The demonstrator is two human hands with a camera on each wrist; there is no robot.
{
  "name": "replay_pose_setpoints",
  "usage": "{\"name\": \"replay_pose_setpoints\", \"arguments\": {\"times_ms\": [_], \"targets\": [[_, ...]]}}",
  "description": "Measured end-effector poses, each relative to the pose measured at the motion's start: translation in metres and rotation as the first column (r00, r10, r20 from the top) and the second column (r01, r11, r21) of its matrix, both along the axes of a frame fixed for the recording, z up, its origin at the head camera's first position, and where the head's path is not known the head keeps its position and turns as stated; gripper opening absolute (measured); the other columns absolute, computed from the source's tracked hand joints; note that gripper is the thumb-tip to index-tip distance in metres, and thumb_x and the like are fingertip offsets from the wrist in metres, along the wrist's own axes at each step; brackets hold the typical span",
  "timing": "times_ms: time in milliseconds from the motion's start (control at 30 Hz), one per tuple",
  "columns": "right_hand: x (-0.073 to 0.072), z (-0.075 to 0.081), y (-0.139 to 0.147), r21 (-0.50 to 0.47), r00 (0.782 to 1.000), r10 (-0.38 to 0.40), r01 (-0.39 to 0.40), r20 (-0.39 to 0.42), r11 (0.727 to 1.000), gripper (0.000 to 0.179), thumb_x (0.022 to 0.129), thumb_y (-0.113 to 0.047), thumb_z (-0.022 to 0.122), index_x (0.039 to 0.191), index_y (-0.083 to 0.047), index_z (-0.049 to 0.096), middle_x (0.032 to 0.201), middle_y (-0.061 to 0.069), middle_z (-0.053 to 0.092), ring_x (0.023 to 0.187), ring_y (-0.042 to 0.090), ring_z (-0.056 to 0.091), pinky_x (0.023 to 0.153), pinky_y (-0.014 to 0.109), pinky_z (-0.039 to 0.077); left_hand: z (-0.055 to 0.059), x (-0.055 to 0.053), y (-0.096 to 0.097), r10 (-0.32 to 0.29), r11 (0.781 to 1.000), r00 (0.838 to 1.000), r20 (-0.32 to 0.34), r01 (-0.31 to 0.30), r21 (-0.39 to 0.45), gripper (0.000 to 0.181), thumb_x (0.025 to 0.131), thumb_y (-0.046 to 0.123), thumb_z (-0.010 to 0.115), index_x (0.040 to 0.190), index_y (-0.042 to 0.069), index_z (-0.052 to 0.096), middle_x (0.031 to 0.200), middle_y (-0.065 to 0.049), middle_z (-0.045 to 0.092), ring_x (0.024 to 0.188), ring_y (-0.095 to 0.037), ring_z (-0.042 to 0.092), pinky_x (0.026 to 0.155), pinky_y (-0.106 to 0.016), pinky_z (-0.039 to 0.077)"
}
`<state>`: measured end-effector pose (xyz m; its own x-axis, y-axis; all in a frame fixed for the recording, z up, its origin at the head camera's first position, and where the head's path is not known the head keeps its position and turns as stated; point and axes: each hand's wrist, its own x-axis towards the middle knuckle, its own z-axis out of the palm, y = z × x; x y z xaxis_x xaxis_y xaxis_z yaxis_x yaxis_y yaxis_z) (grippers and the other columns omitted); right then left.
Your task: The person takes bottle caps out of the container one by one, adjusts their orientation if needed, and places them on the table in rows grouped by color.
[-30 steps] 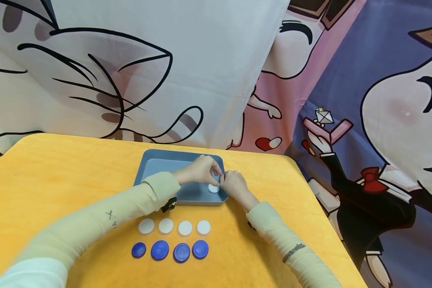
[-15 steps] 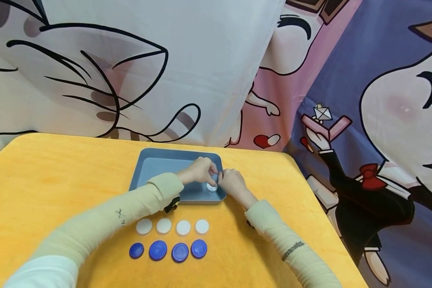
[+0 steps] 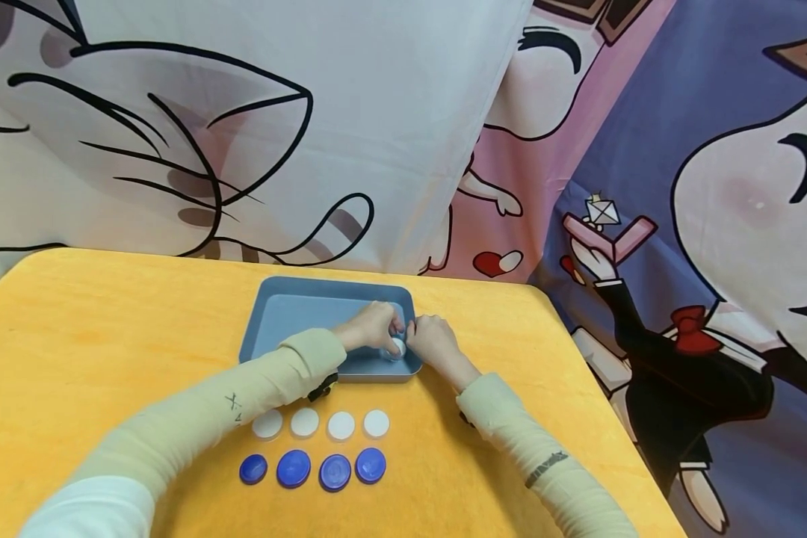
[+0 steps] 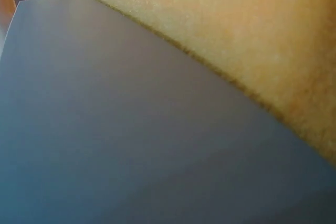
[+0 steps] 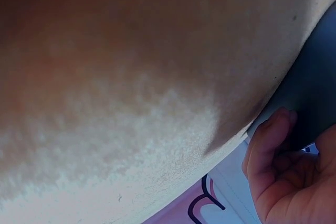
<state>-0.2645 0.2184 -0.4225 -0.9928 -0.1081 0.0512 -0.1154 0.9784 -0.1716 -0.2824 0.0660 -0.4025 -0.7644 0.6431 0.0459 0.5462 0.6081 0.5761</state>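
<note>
A blue-grey tray (image 3: 296, 306) lies toward the back of the table. Over its right end, in the head view, my left hand (image 3: 371, 326) reaches down, thumb and fingers pinching a small round white cap (image 3: 397, 348) near the tray floor. My right hand (image 3: 433, 338) grips the tray's right rim. In the right wrist view the curled fingers (image 5: 262, 148) of that hand meet the tray wall (image 5: 310, 85). The left wrist view has only the tray's side (image 4: 131, 103) and the table beside it; the left fingers are out of that view.
On the yellow table (image 3: 107, 329), in front of the tray, several white caps (image 3: 341, 426) form a row. Nearer me is a row of several blue caps (image 3: 335, 472), the leftmost one smaller. A printed cloth (image 3: 403, 149) hangs behind the table.
My left hand has come down onto the white cap in the tray, its fingers now around it. The right hand keeps its place on the rim. The head view has shifted slightly.
</note>
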Motion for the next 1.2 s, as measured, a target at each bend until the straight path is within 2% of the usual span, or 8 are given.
{"name": "replay_pose_setpoints", "arguments": {"times_ms": [267, 767, 1200], "targets": [[0.0004, 0.0006, -0.0010, 0.008, 1.000, -0.013, 0.013, 0.000, 1.000, 0.044, 0.096, -0.018, 0.050, 0.053, -0.012, 0.045, 0.048, 0.000, 0.040, 0.046, 0.015, 0.045, 0.044, 0.023, 0.032, -0.0006, 0.0023, -0.0005, 0.006, 1.000, 0.999, 0.048, -0.005, -0.012, 0.032, 0.069, 0.010, 0.084, 0.097, 0.000, 0.073, 0.092, -0.012, 0.073, 0.085, -0.021, 0.068, 0.075, -0.027, 0.056], [0.0018, 0.0016, -0.0018, 0.009, 1.000, -0.004, 0.004, -0.012, 1.000, 0.044, 0.095, -0.018, 0.050, 0.052, -0.012, 0.045, 0.048, 0.001, 0.041, 0.046, 0.016, 0.047, 0.043, 0.024, 0.033, -0.0063, 0.0029, -0.0014, 0.030, 0.999, 0.997, 0.070, -0.031, 0.011, 0.028, 0.067, 0.006, 0.084, 0.092, 0.000, 0.073, 0.089, -0.010, 0.074, 0.079, -0.017, 0.067, 0.071, -0.026, 0.055], [0.0018, 0.0013, -0.0020, 0.002, 1.000, -0.006, 0.006, -0.013, 1.000, 0.044, 0.095, -0.017, 0.049, 0.052, -0.013, 0.044, 0.047, 0.000, 0.040, 0.046, 0.016, 0.045, 0.044, 0.024, 0.032, -0.0071, 0.0032, -0.0040, 0.057, 0.998, 0.998, 0.023, -0.057, 0.000, 0.030, 0.066, 0.010, 0.086, 0.091, 0.001, 0.074, 0.087, -0.009, 0.074, 0.077, -0.015, 0.066, 0.071, -0.027, 0.054]]}}
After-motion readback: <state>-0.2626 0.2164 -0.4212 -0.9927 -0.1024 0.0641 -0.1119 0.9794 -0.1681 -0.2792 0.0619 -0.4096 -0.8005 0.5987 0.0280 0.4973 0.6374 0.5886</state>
